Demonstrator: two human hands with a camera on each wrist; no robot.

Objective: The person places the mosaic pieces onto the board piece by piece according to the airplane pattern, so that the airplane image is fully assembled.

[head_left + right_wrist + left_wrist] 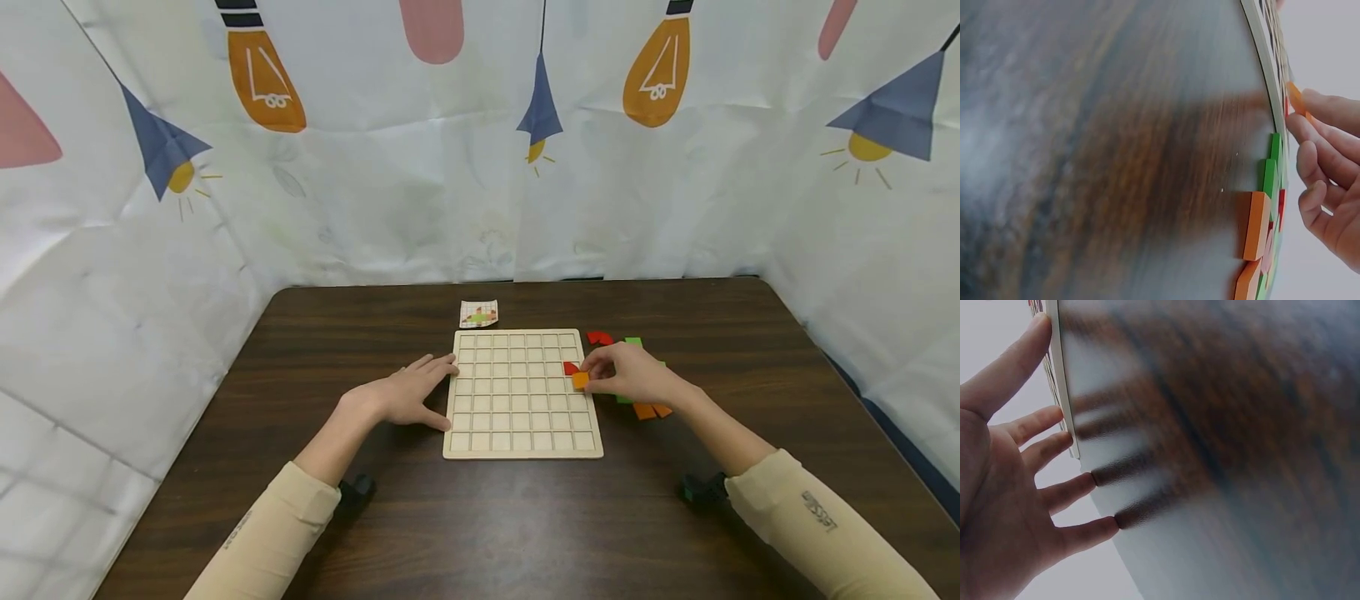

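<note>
Right hand [626, 375] pinches an orange tile [581, 381] at the board's [520, 404] right edge.
Left hand [405, 393], fingers spread, touches its left edge; a card [478, 313] lies behind it, loose tiles [643, 412] right of it, a red tile [570, 367] on it.

Left forearm [333, 446] slanting up from lower left of head view, left hand [408, 392] lying near center, palm down. In left wrist view, fingers [1069, 491] spreading nearly straight at lower left, thumb [1007, 378] pointing up and right. Right forearm [723, 429] slanting in from lower right, right hand [630, 372] hovering right of center, thumb and forefinger pinching, other fingers curling at right edge of right wrist view.
</note>
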